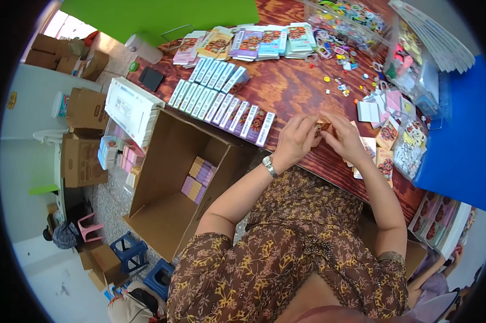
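Both my hands meet over the front edge of the reddish wooden table, closed around a small orange box [321,127]. My left hand [296,139], with a watch on the wrist, grips the box's left side. On its other side, my right hand [344,139] pinches it with thumb and fingers; part of the box is hidden by them. Beside my right forearm lie several flat orange cartons [384,161]. Left of my left hand stands a row of small purple boxes [246,123], continued by teal boxes [197,100].
A large open cardboard box [159,161] with small boxes inside stands left of the table. Stacks of flat cartons [248,43] line the back. Clear bins of colourful trinkets [356,19] and a bag of white pieces [411,145] sit on the right. Blue stools [128,252] stand on the floor.
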Action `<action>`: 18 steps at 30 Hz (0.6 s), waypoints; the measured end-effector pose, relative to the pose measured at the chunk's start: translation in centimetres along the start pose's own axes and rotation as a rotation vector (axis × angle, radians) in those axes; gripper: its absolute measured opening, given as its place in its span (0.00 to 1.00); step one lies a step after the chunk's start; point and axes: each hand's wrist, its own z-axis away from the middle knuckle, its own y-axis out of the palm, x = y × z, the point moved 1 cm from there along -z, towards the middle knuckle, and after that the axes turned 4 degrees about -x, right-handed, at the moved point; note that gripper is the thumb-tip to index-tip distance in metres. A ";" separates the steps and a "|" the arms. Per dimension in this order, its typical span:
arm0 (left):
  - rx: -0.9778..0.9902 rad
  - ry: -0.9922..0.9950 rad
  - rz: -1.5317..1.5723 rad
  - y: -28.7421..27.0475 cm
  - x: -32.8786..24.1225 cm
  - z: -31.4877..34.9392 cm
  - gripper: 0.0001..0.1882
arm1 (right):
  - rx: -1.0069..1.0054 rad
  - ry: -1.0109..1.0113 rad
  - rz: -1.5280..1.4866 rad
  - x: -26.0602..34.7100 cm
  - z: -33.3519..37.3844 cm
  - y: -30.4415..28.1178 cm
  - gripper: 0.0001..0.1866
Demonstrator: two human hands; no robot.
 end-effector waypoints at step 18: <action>-0.095 -0.250 -1.022 -16.0 6.7 2.3 0.22 | 0.121 0.374 -0.414 5.2 1.4 9.3 0.36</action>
